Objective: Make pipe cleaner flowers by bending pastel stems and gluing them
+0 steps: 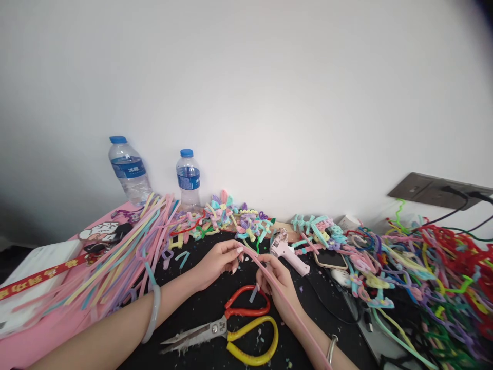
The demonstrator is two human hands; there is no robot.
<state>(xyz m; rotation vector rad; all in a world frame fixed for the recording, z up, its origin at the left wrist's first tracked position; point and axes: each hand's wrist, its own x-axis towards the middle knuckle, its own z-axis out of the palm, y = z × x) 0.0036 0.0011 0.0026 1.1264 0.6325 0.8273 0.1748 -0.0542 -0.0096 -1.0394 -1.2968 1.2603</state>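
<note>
The left hand point(221, 264) has its fingers pinched on the upper end of a pink pipe cleaner point(284, 302), while the fingers of the right hand point(279, 282) clamp it just beside them, presumably to steady that short stretch. Its long tail lies along the right forearm (perhaps simply to keep it out of the way). Below, on the black tabletop point(304, 334), the scissors point(219, 327) have their handles near the right hand, likely for easy reach. The pink glue gun point(288, 254) sits beyond it, seemingly clear of the working spot.
</note>
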